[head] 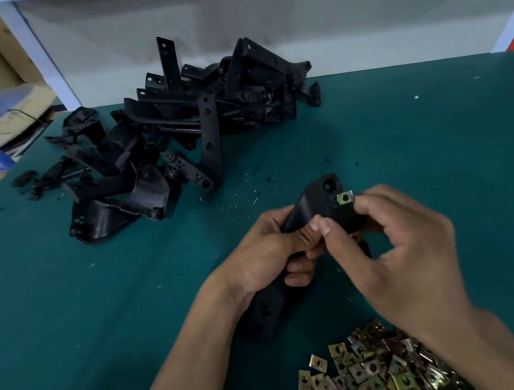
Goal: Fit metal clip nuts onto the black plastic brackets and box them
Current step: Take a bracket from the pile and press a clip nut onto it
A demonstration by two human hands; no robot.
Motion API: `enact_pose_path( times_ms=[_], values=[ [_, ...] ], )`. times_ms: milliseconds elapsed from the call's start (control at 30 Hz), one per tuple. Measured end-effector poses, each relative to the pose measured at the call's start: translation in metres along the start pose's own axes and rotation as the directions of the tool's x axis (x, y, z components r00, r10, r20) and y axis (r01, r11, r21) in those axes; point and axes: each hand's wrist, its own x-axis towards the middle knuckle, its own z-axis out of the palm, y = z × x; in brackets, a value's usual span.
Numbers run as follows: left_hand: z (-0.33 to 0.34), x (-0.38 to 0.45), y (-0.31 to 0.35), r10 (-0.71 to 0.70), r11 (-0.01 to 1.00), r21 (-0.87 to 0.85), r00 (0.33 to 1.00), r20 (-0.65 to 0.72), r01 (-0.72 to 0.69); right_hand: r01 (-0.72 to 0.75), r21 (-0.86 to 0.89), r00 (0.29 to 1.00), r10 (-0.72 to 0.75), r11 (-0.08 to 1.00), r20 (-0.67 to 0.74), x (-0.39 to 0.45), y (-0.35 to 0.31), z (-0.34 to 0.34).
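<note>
Left hand (266, 252) clenches one black bracket (318, 206), its long axis running from near-left to far-right. Right hand's (397, 242) grip pinches one clip nut (345, 197) at the bracket's far end; piled nuts (377, 371) uncountable.

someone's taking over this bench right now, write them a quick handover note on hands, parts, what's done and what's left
Left hand: grips the black bracket around its middle, held above the green table.
Right hand: fingers pinch one clip nut at the bracket's upper edge, beside the round hole; whether it is fully seated cannot be told.
Parts: pile of loose brackets at the far left of the table; heap of clip nuts near the right forearm.
Done: a nut is brought to this bracket.
Left: press it home, check the bracket's other mounting points, then work through the pile. No box of finished pieces is in view.
</note>
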Motion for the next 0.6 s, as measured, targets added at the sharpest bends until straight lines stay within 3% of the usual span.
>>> enact_pose_path(
  times_ms=[100,233,400,600],
  values=[
    [0.002,0.001,0.000,-0.017,1.000,-0.013,1.000,0.015,0.017,0.034,-0.032,0.998,-0.033,0.999,0.049,0.005,0.004,-0.005],
    [0.001,0.001,0.000,-0.034,0.999,-0.029,0.999,0.014,0.034,-0.021,-0.069,0.993,0.029,0.997,0.118,0.007,0.004,-0.007],
    [0.000,0.000,0.000,-0.035,0.998,-0.060,0.999,0.038,0.038,0.050,-0.104,0.995,-0.040,0.993,0.094,0.005,0.002,-0.008],
    [0.000,-0.002,0.000,-0.035,0.998,-0.052,0.997,0.068,0.038,0.092,-0.116,0.979,-0.068,0.989,0.193,0.009,-0.001,-0.015]
  ],
)
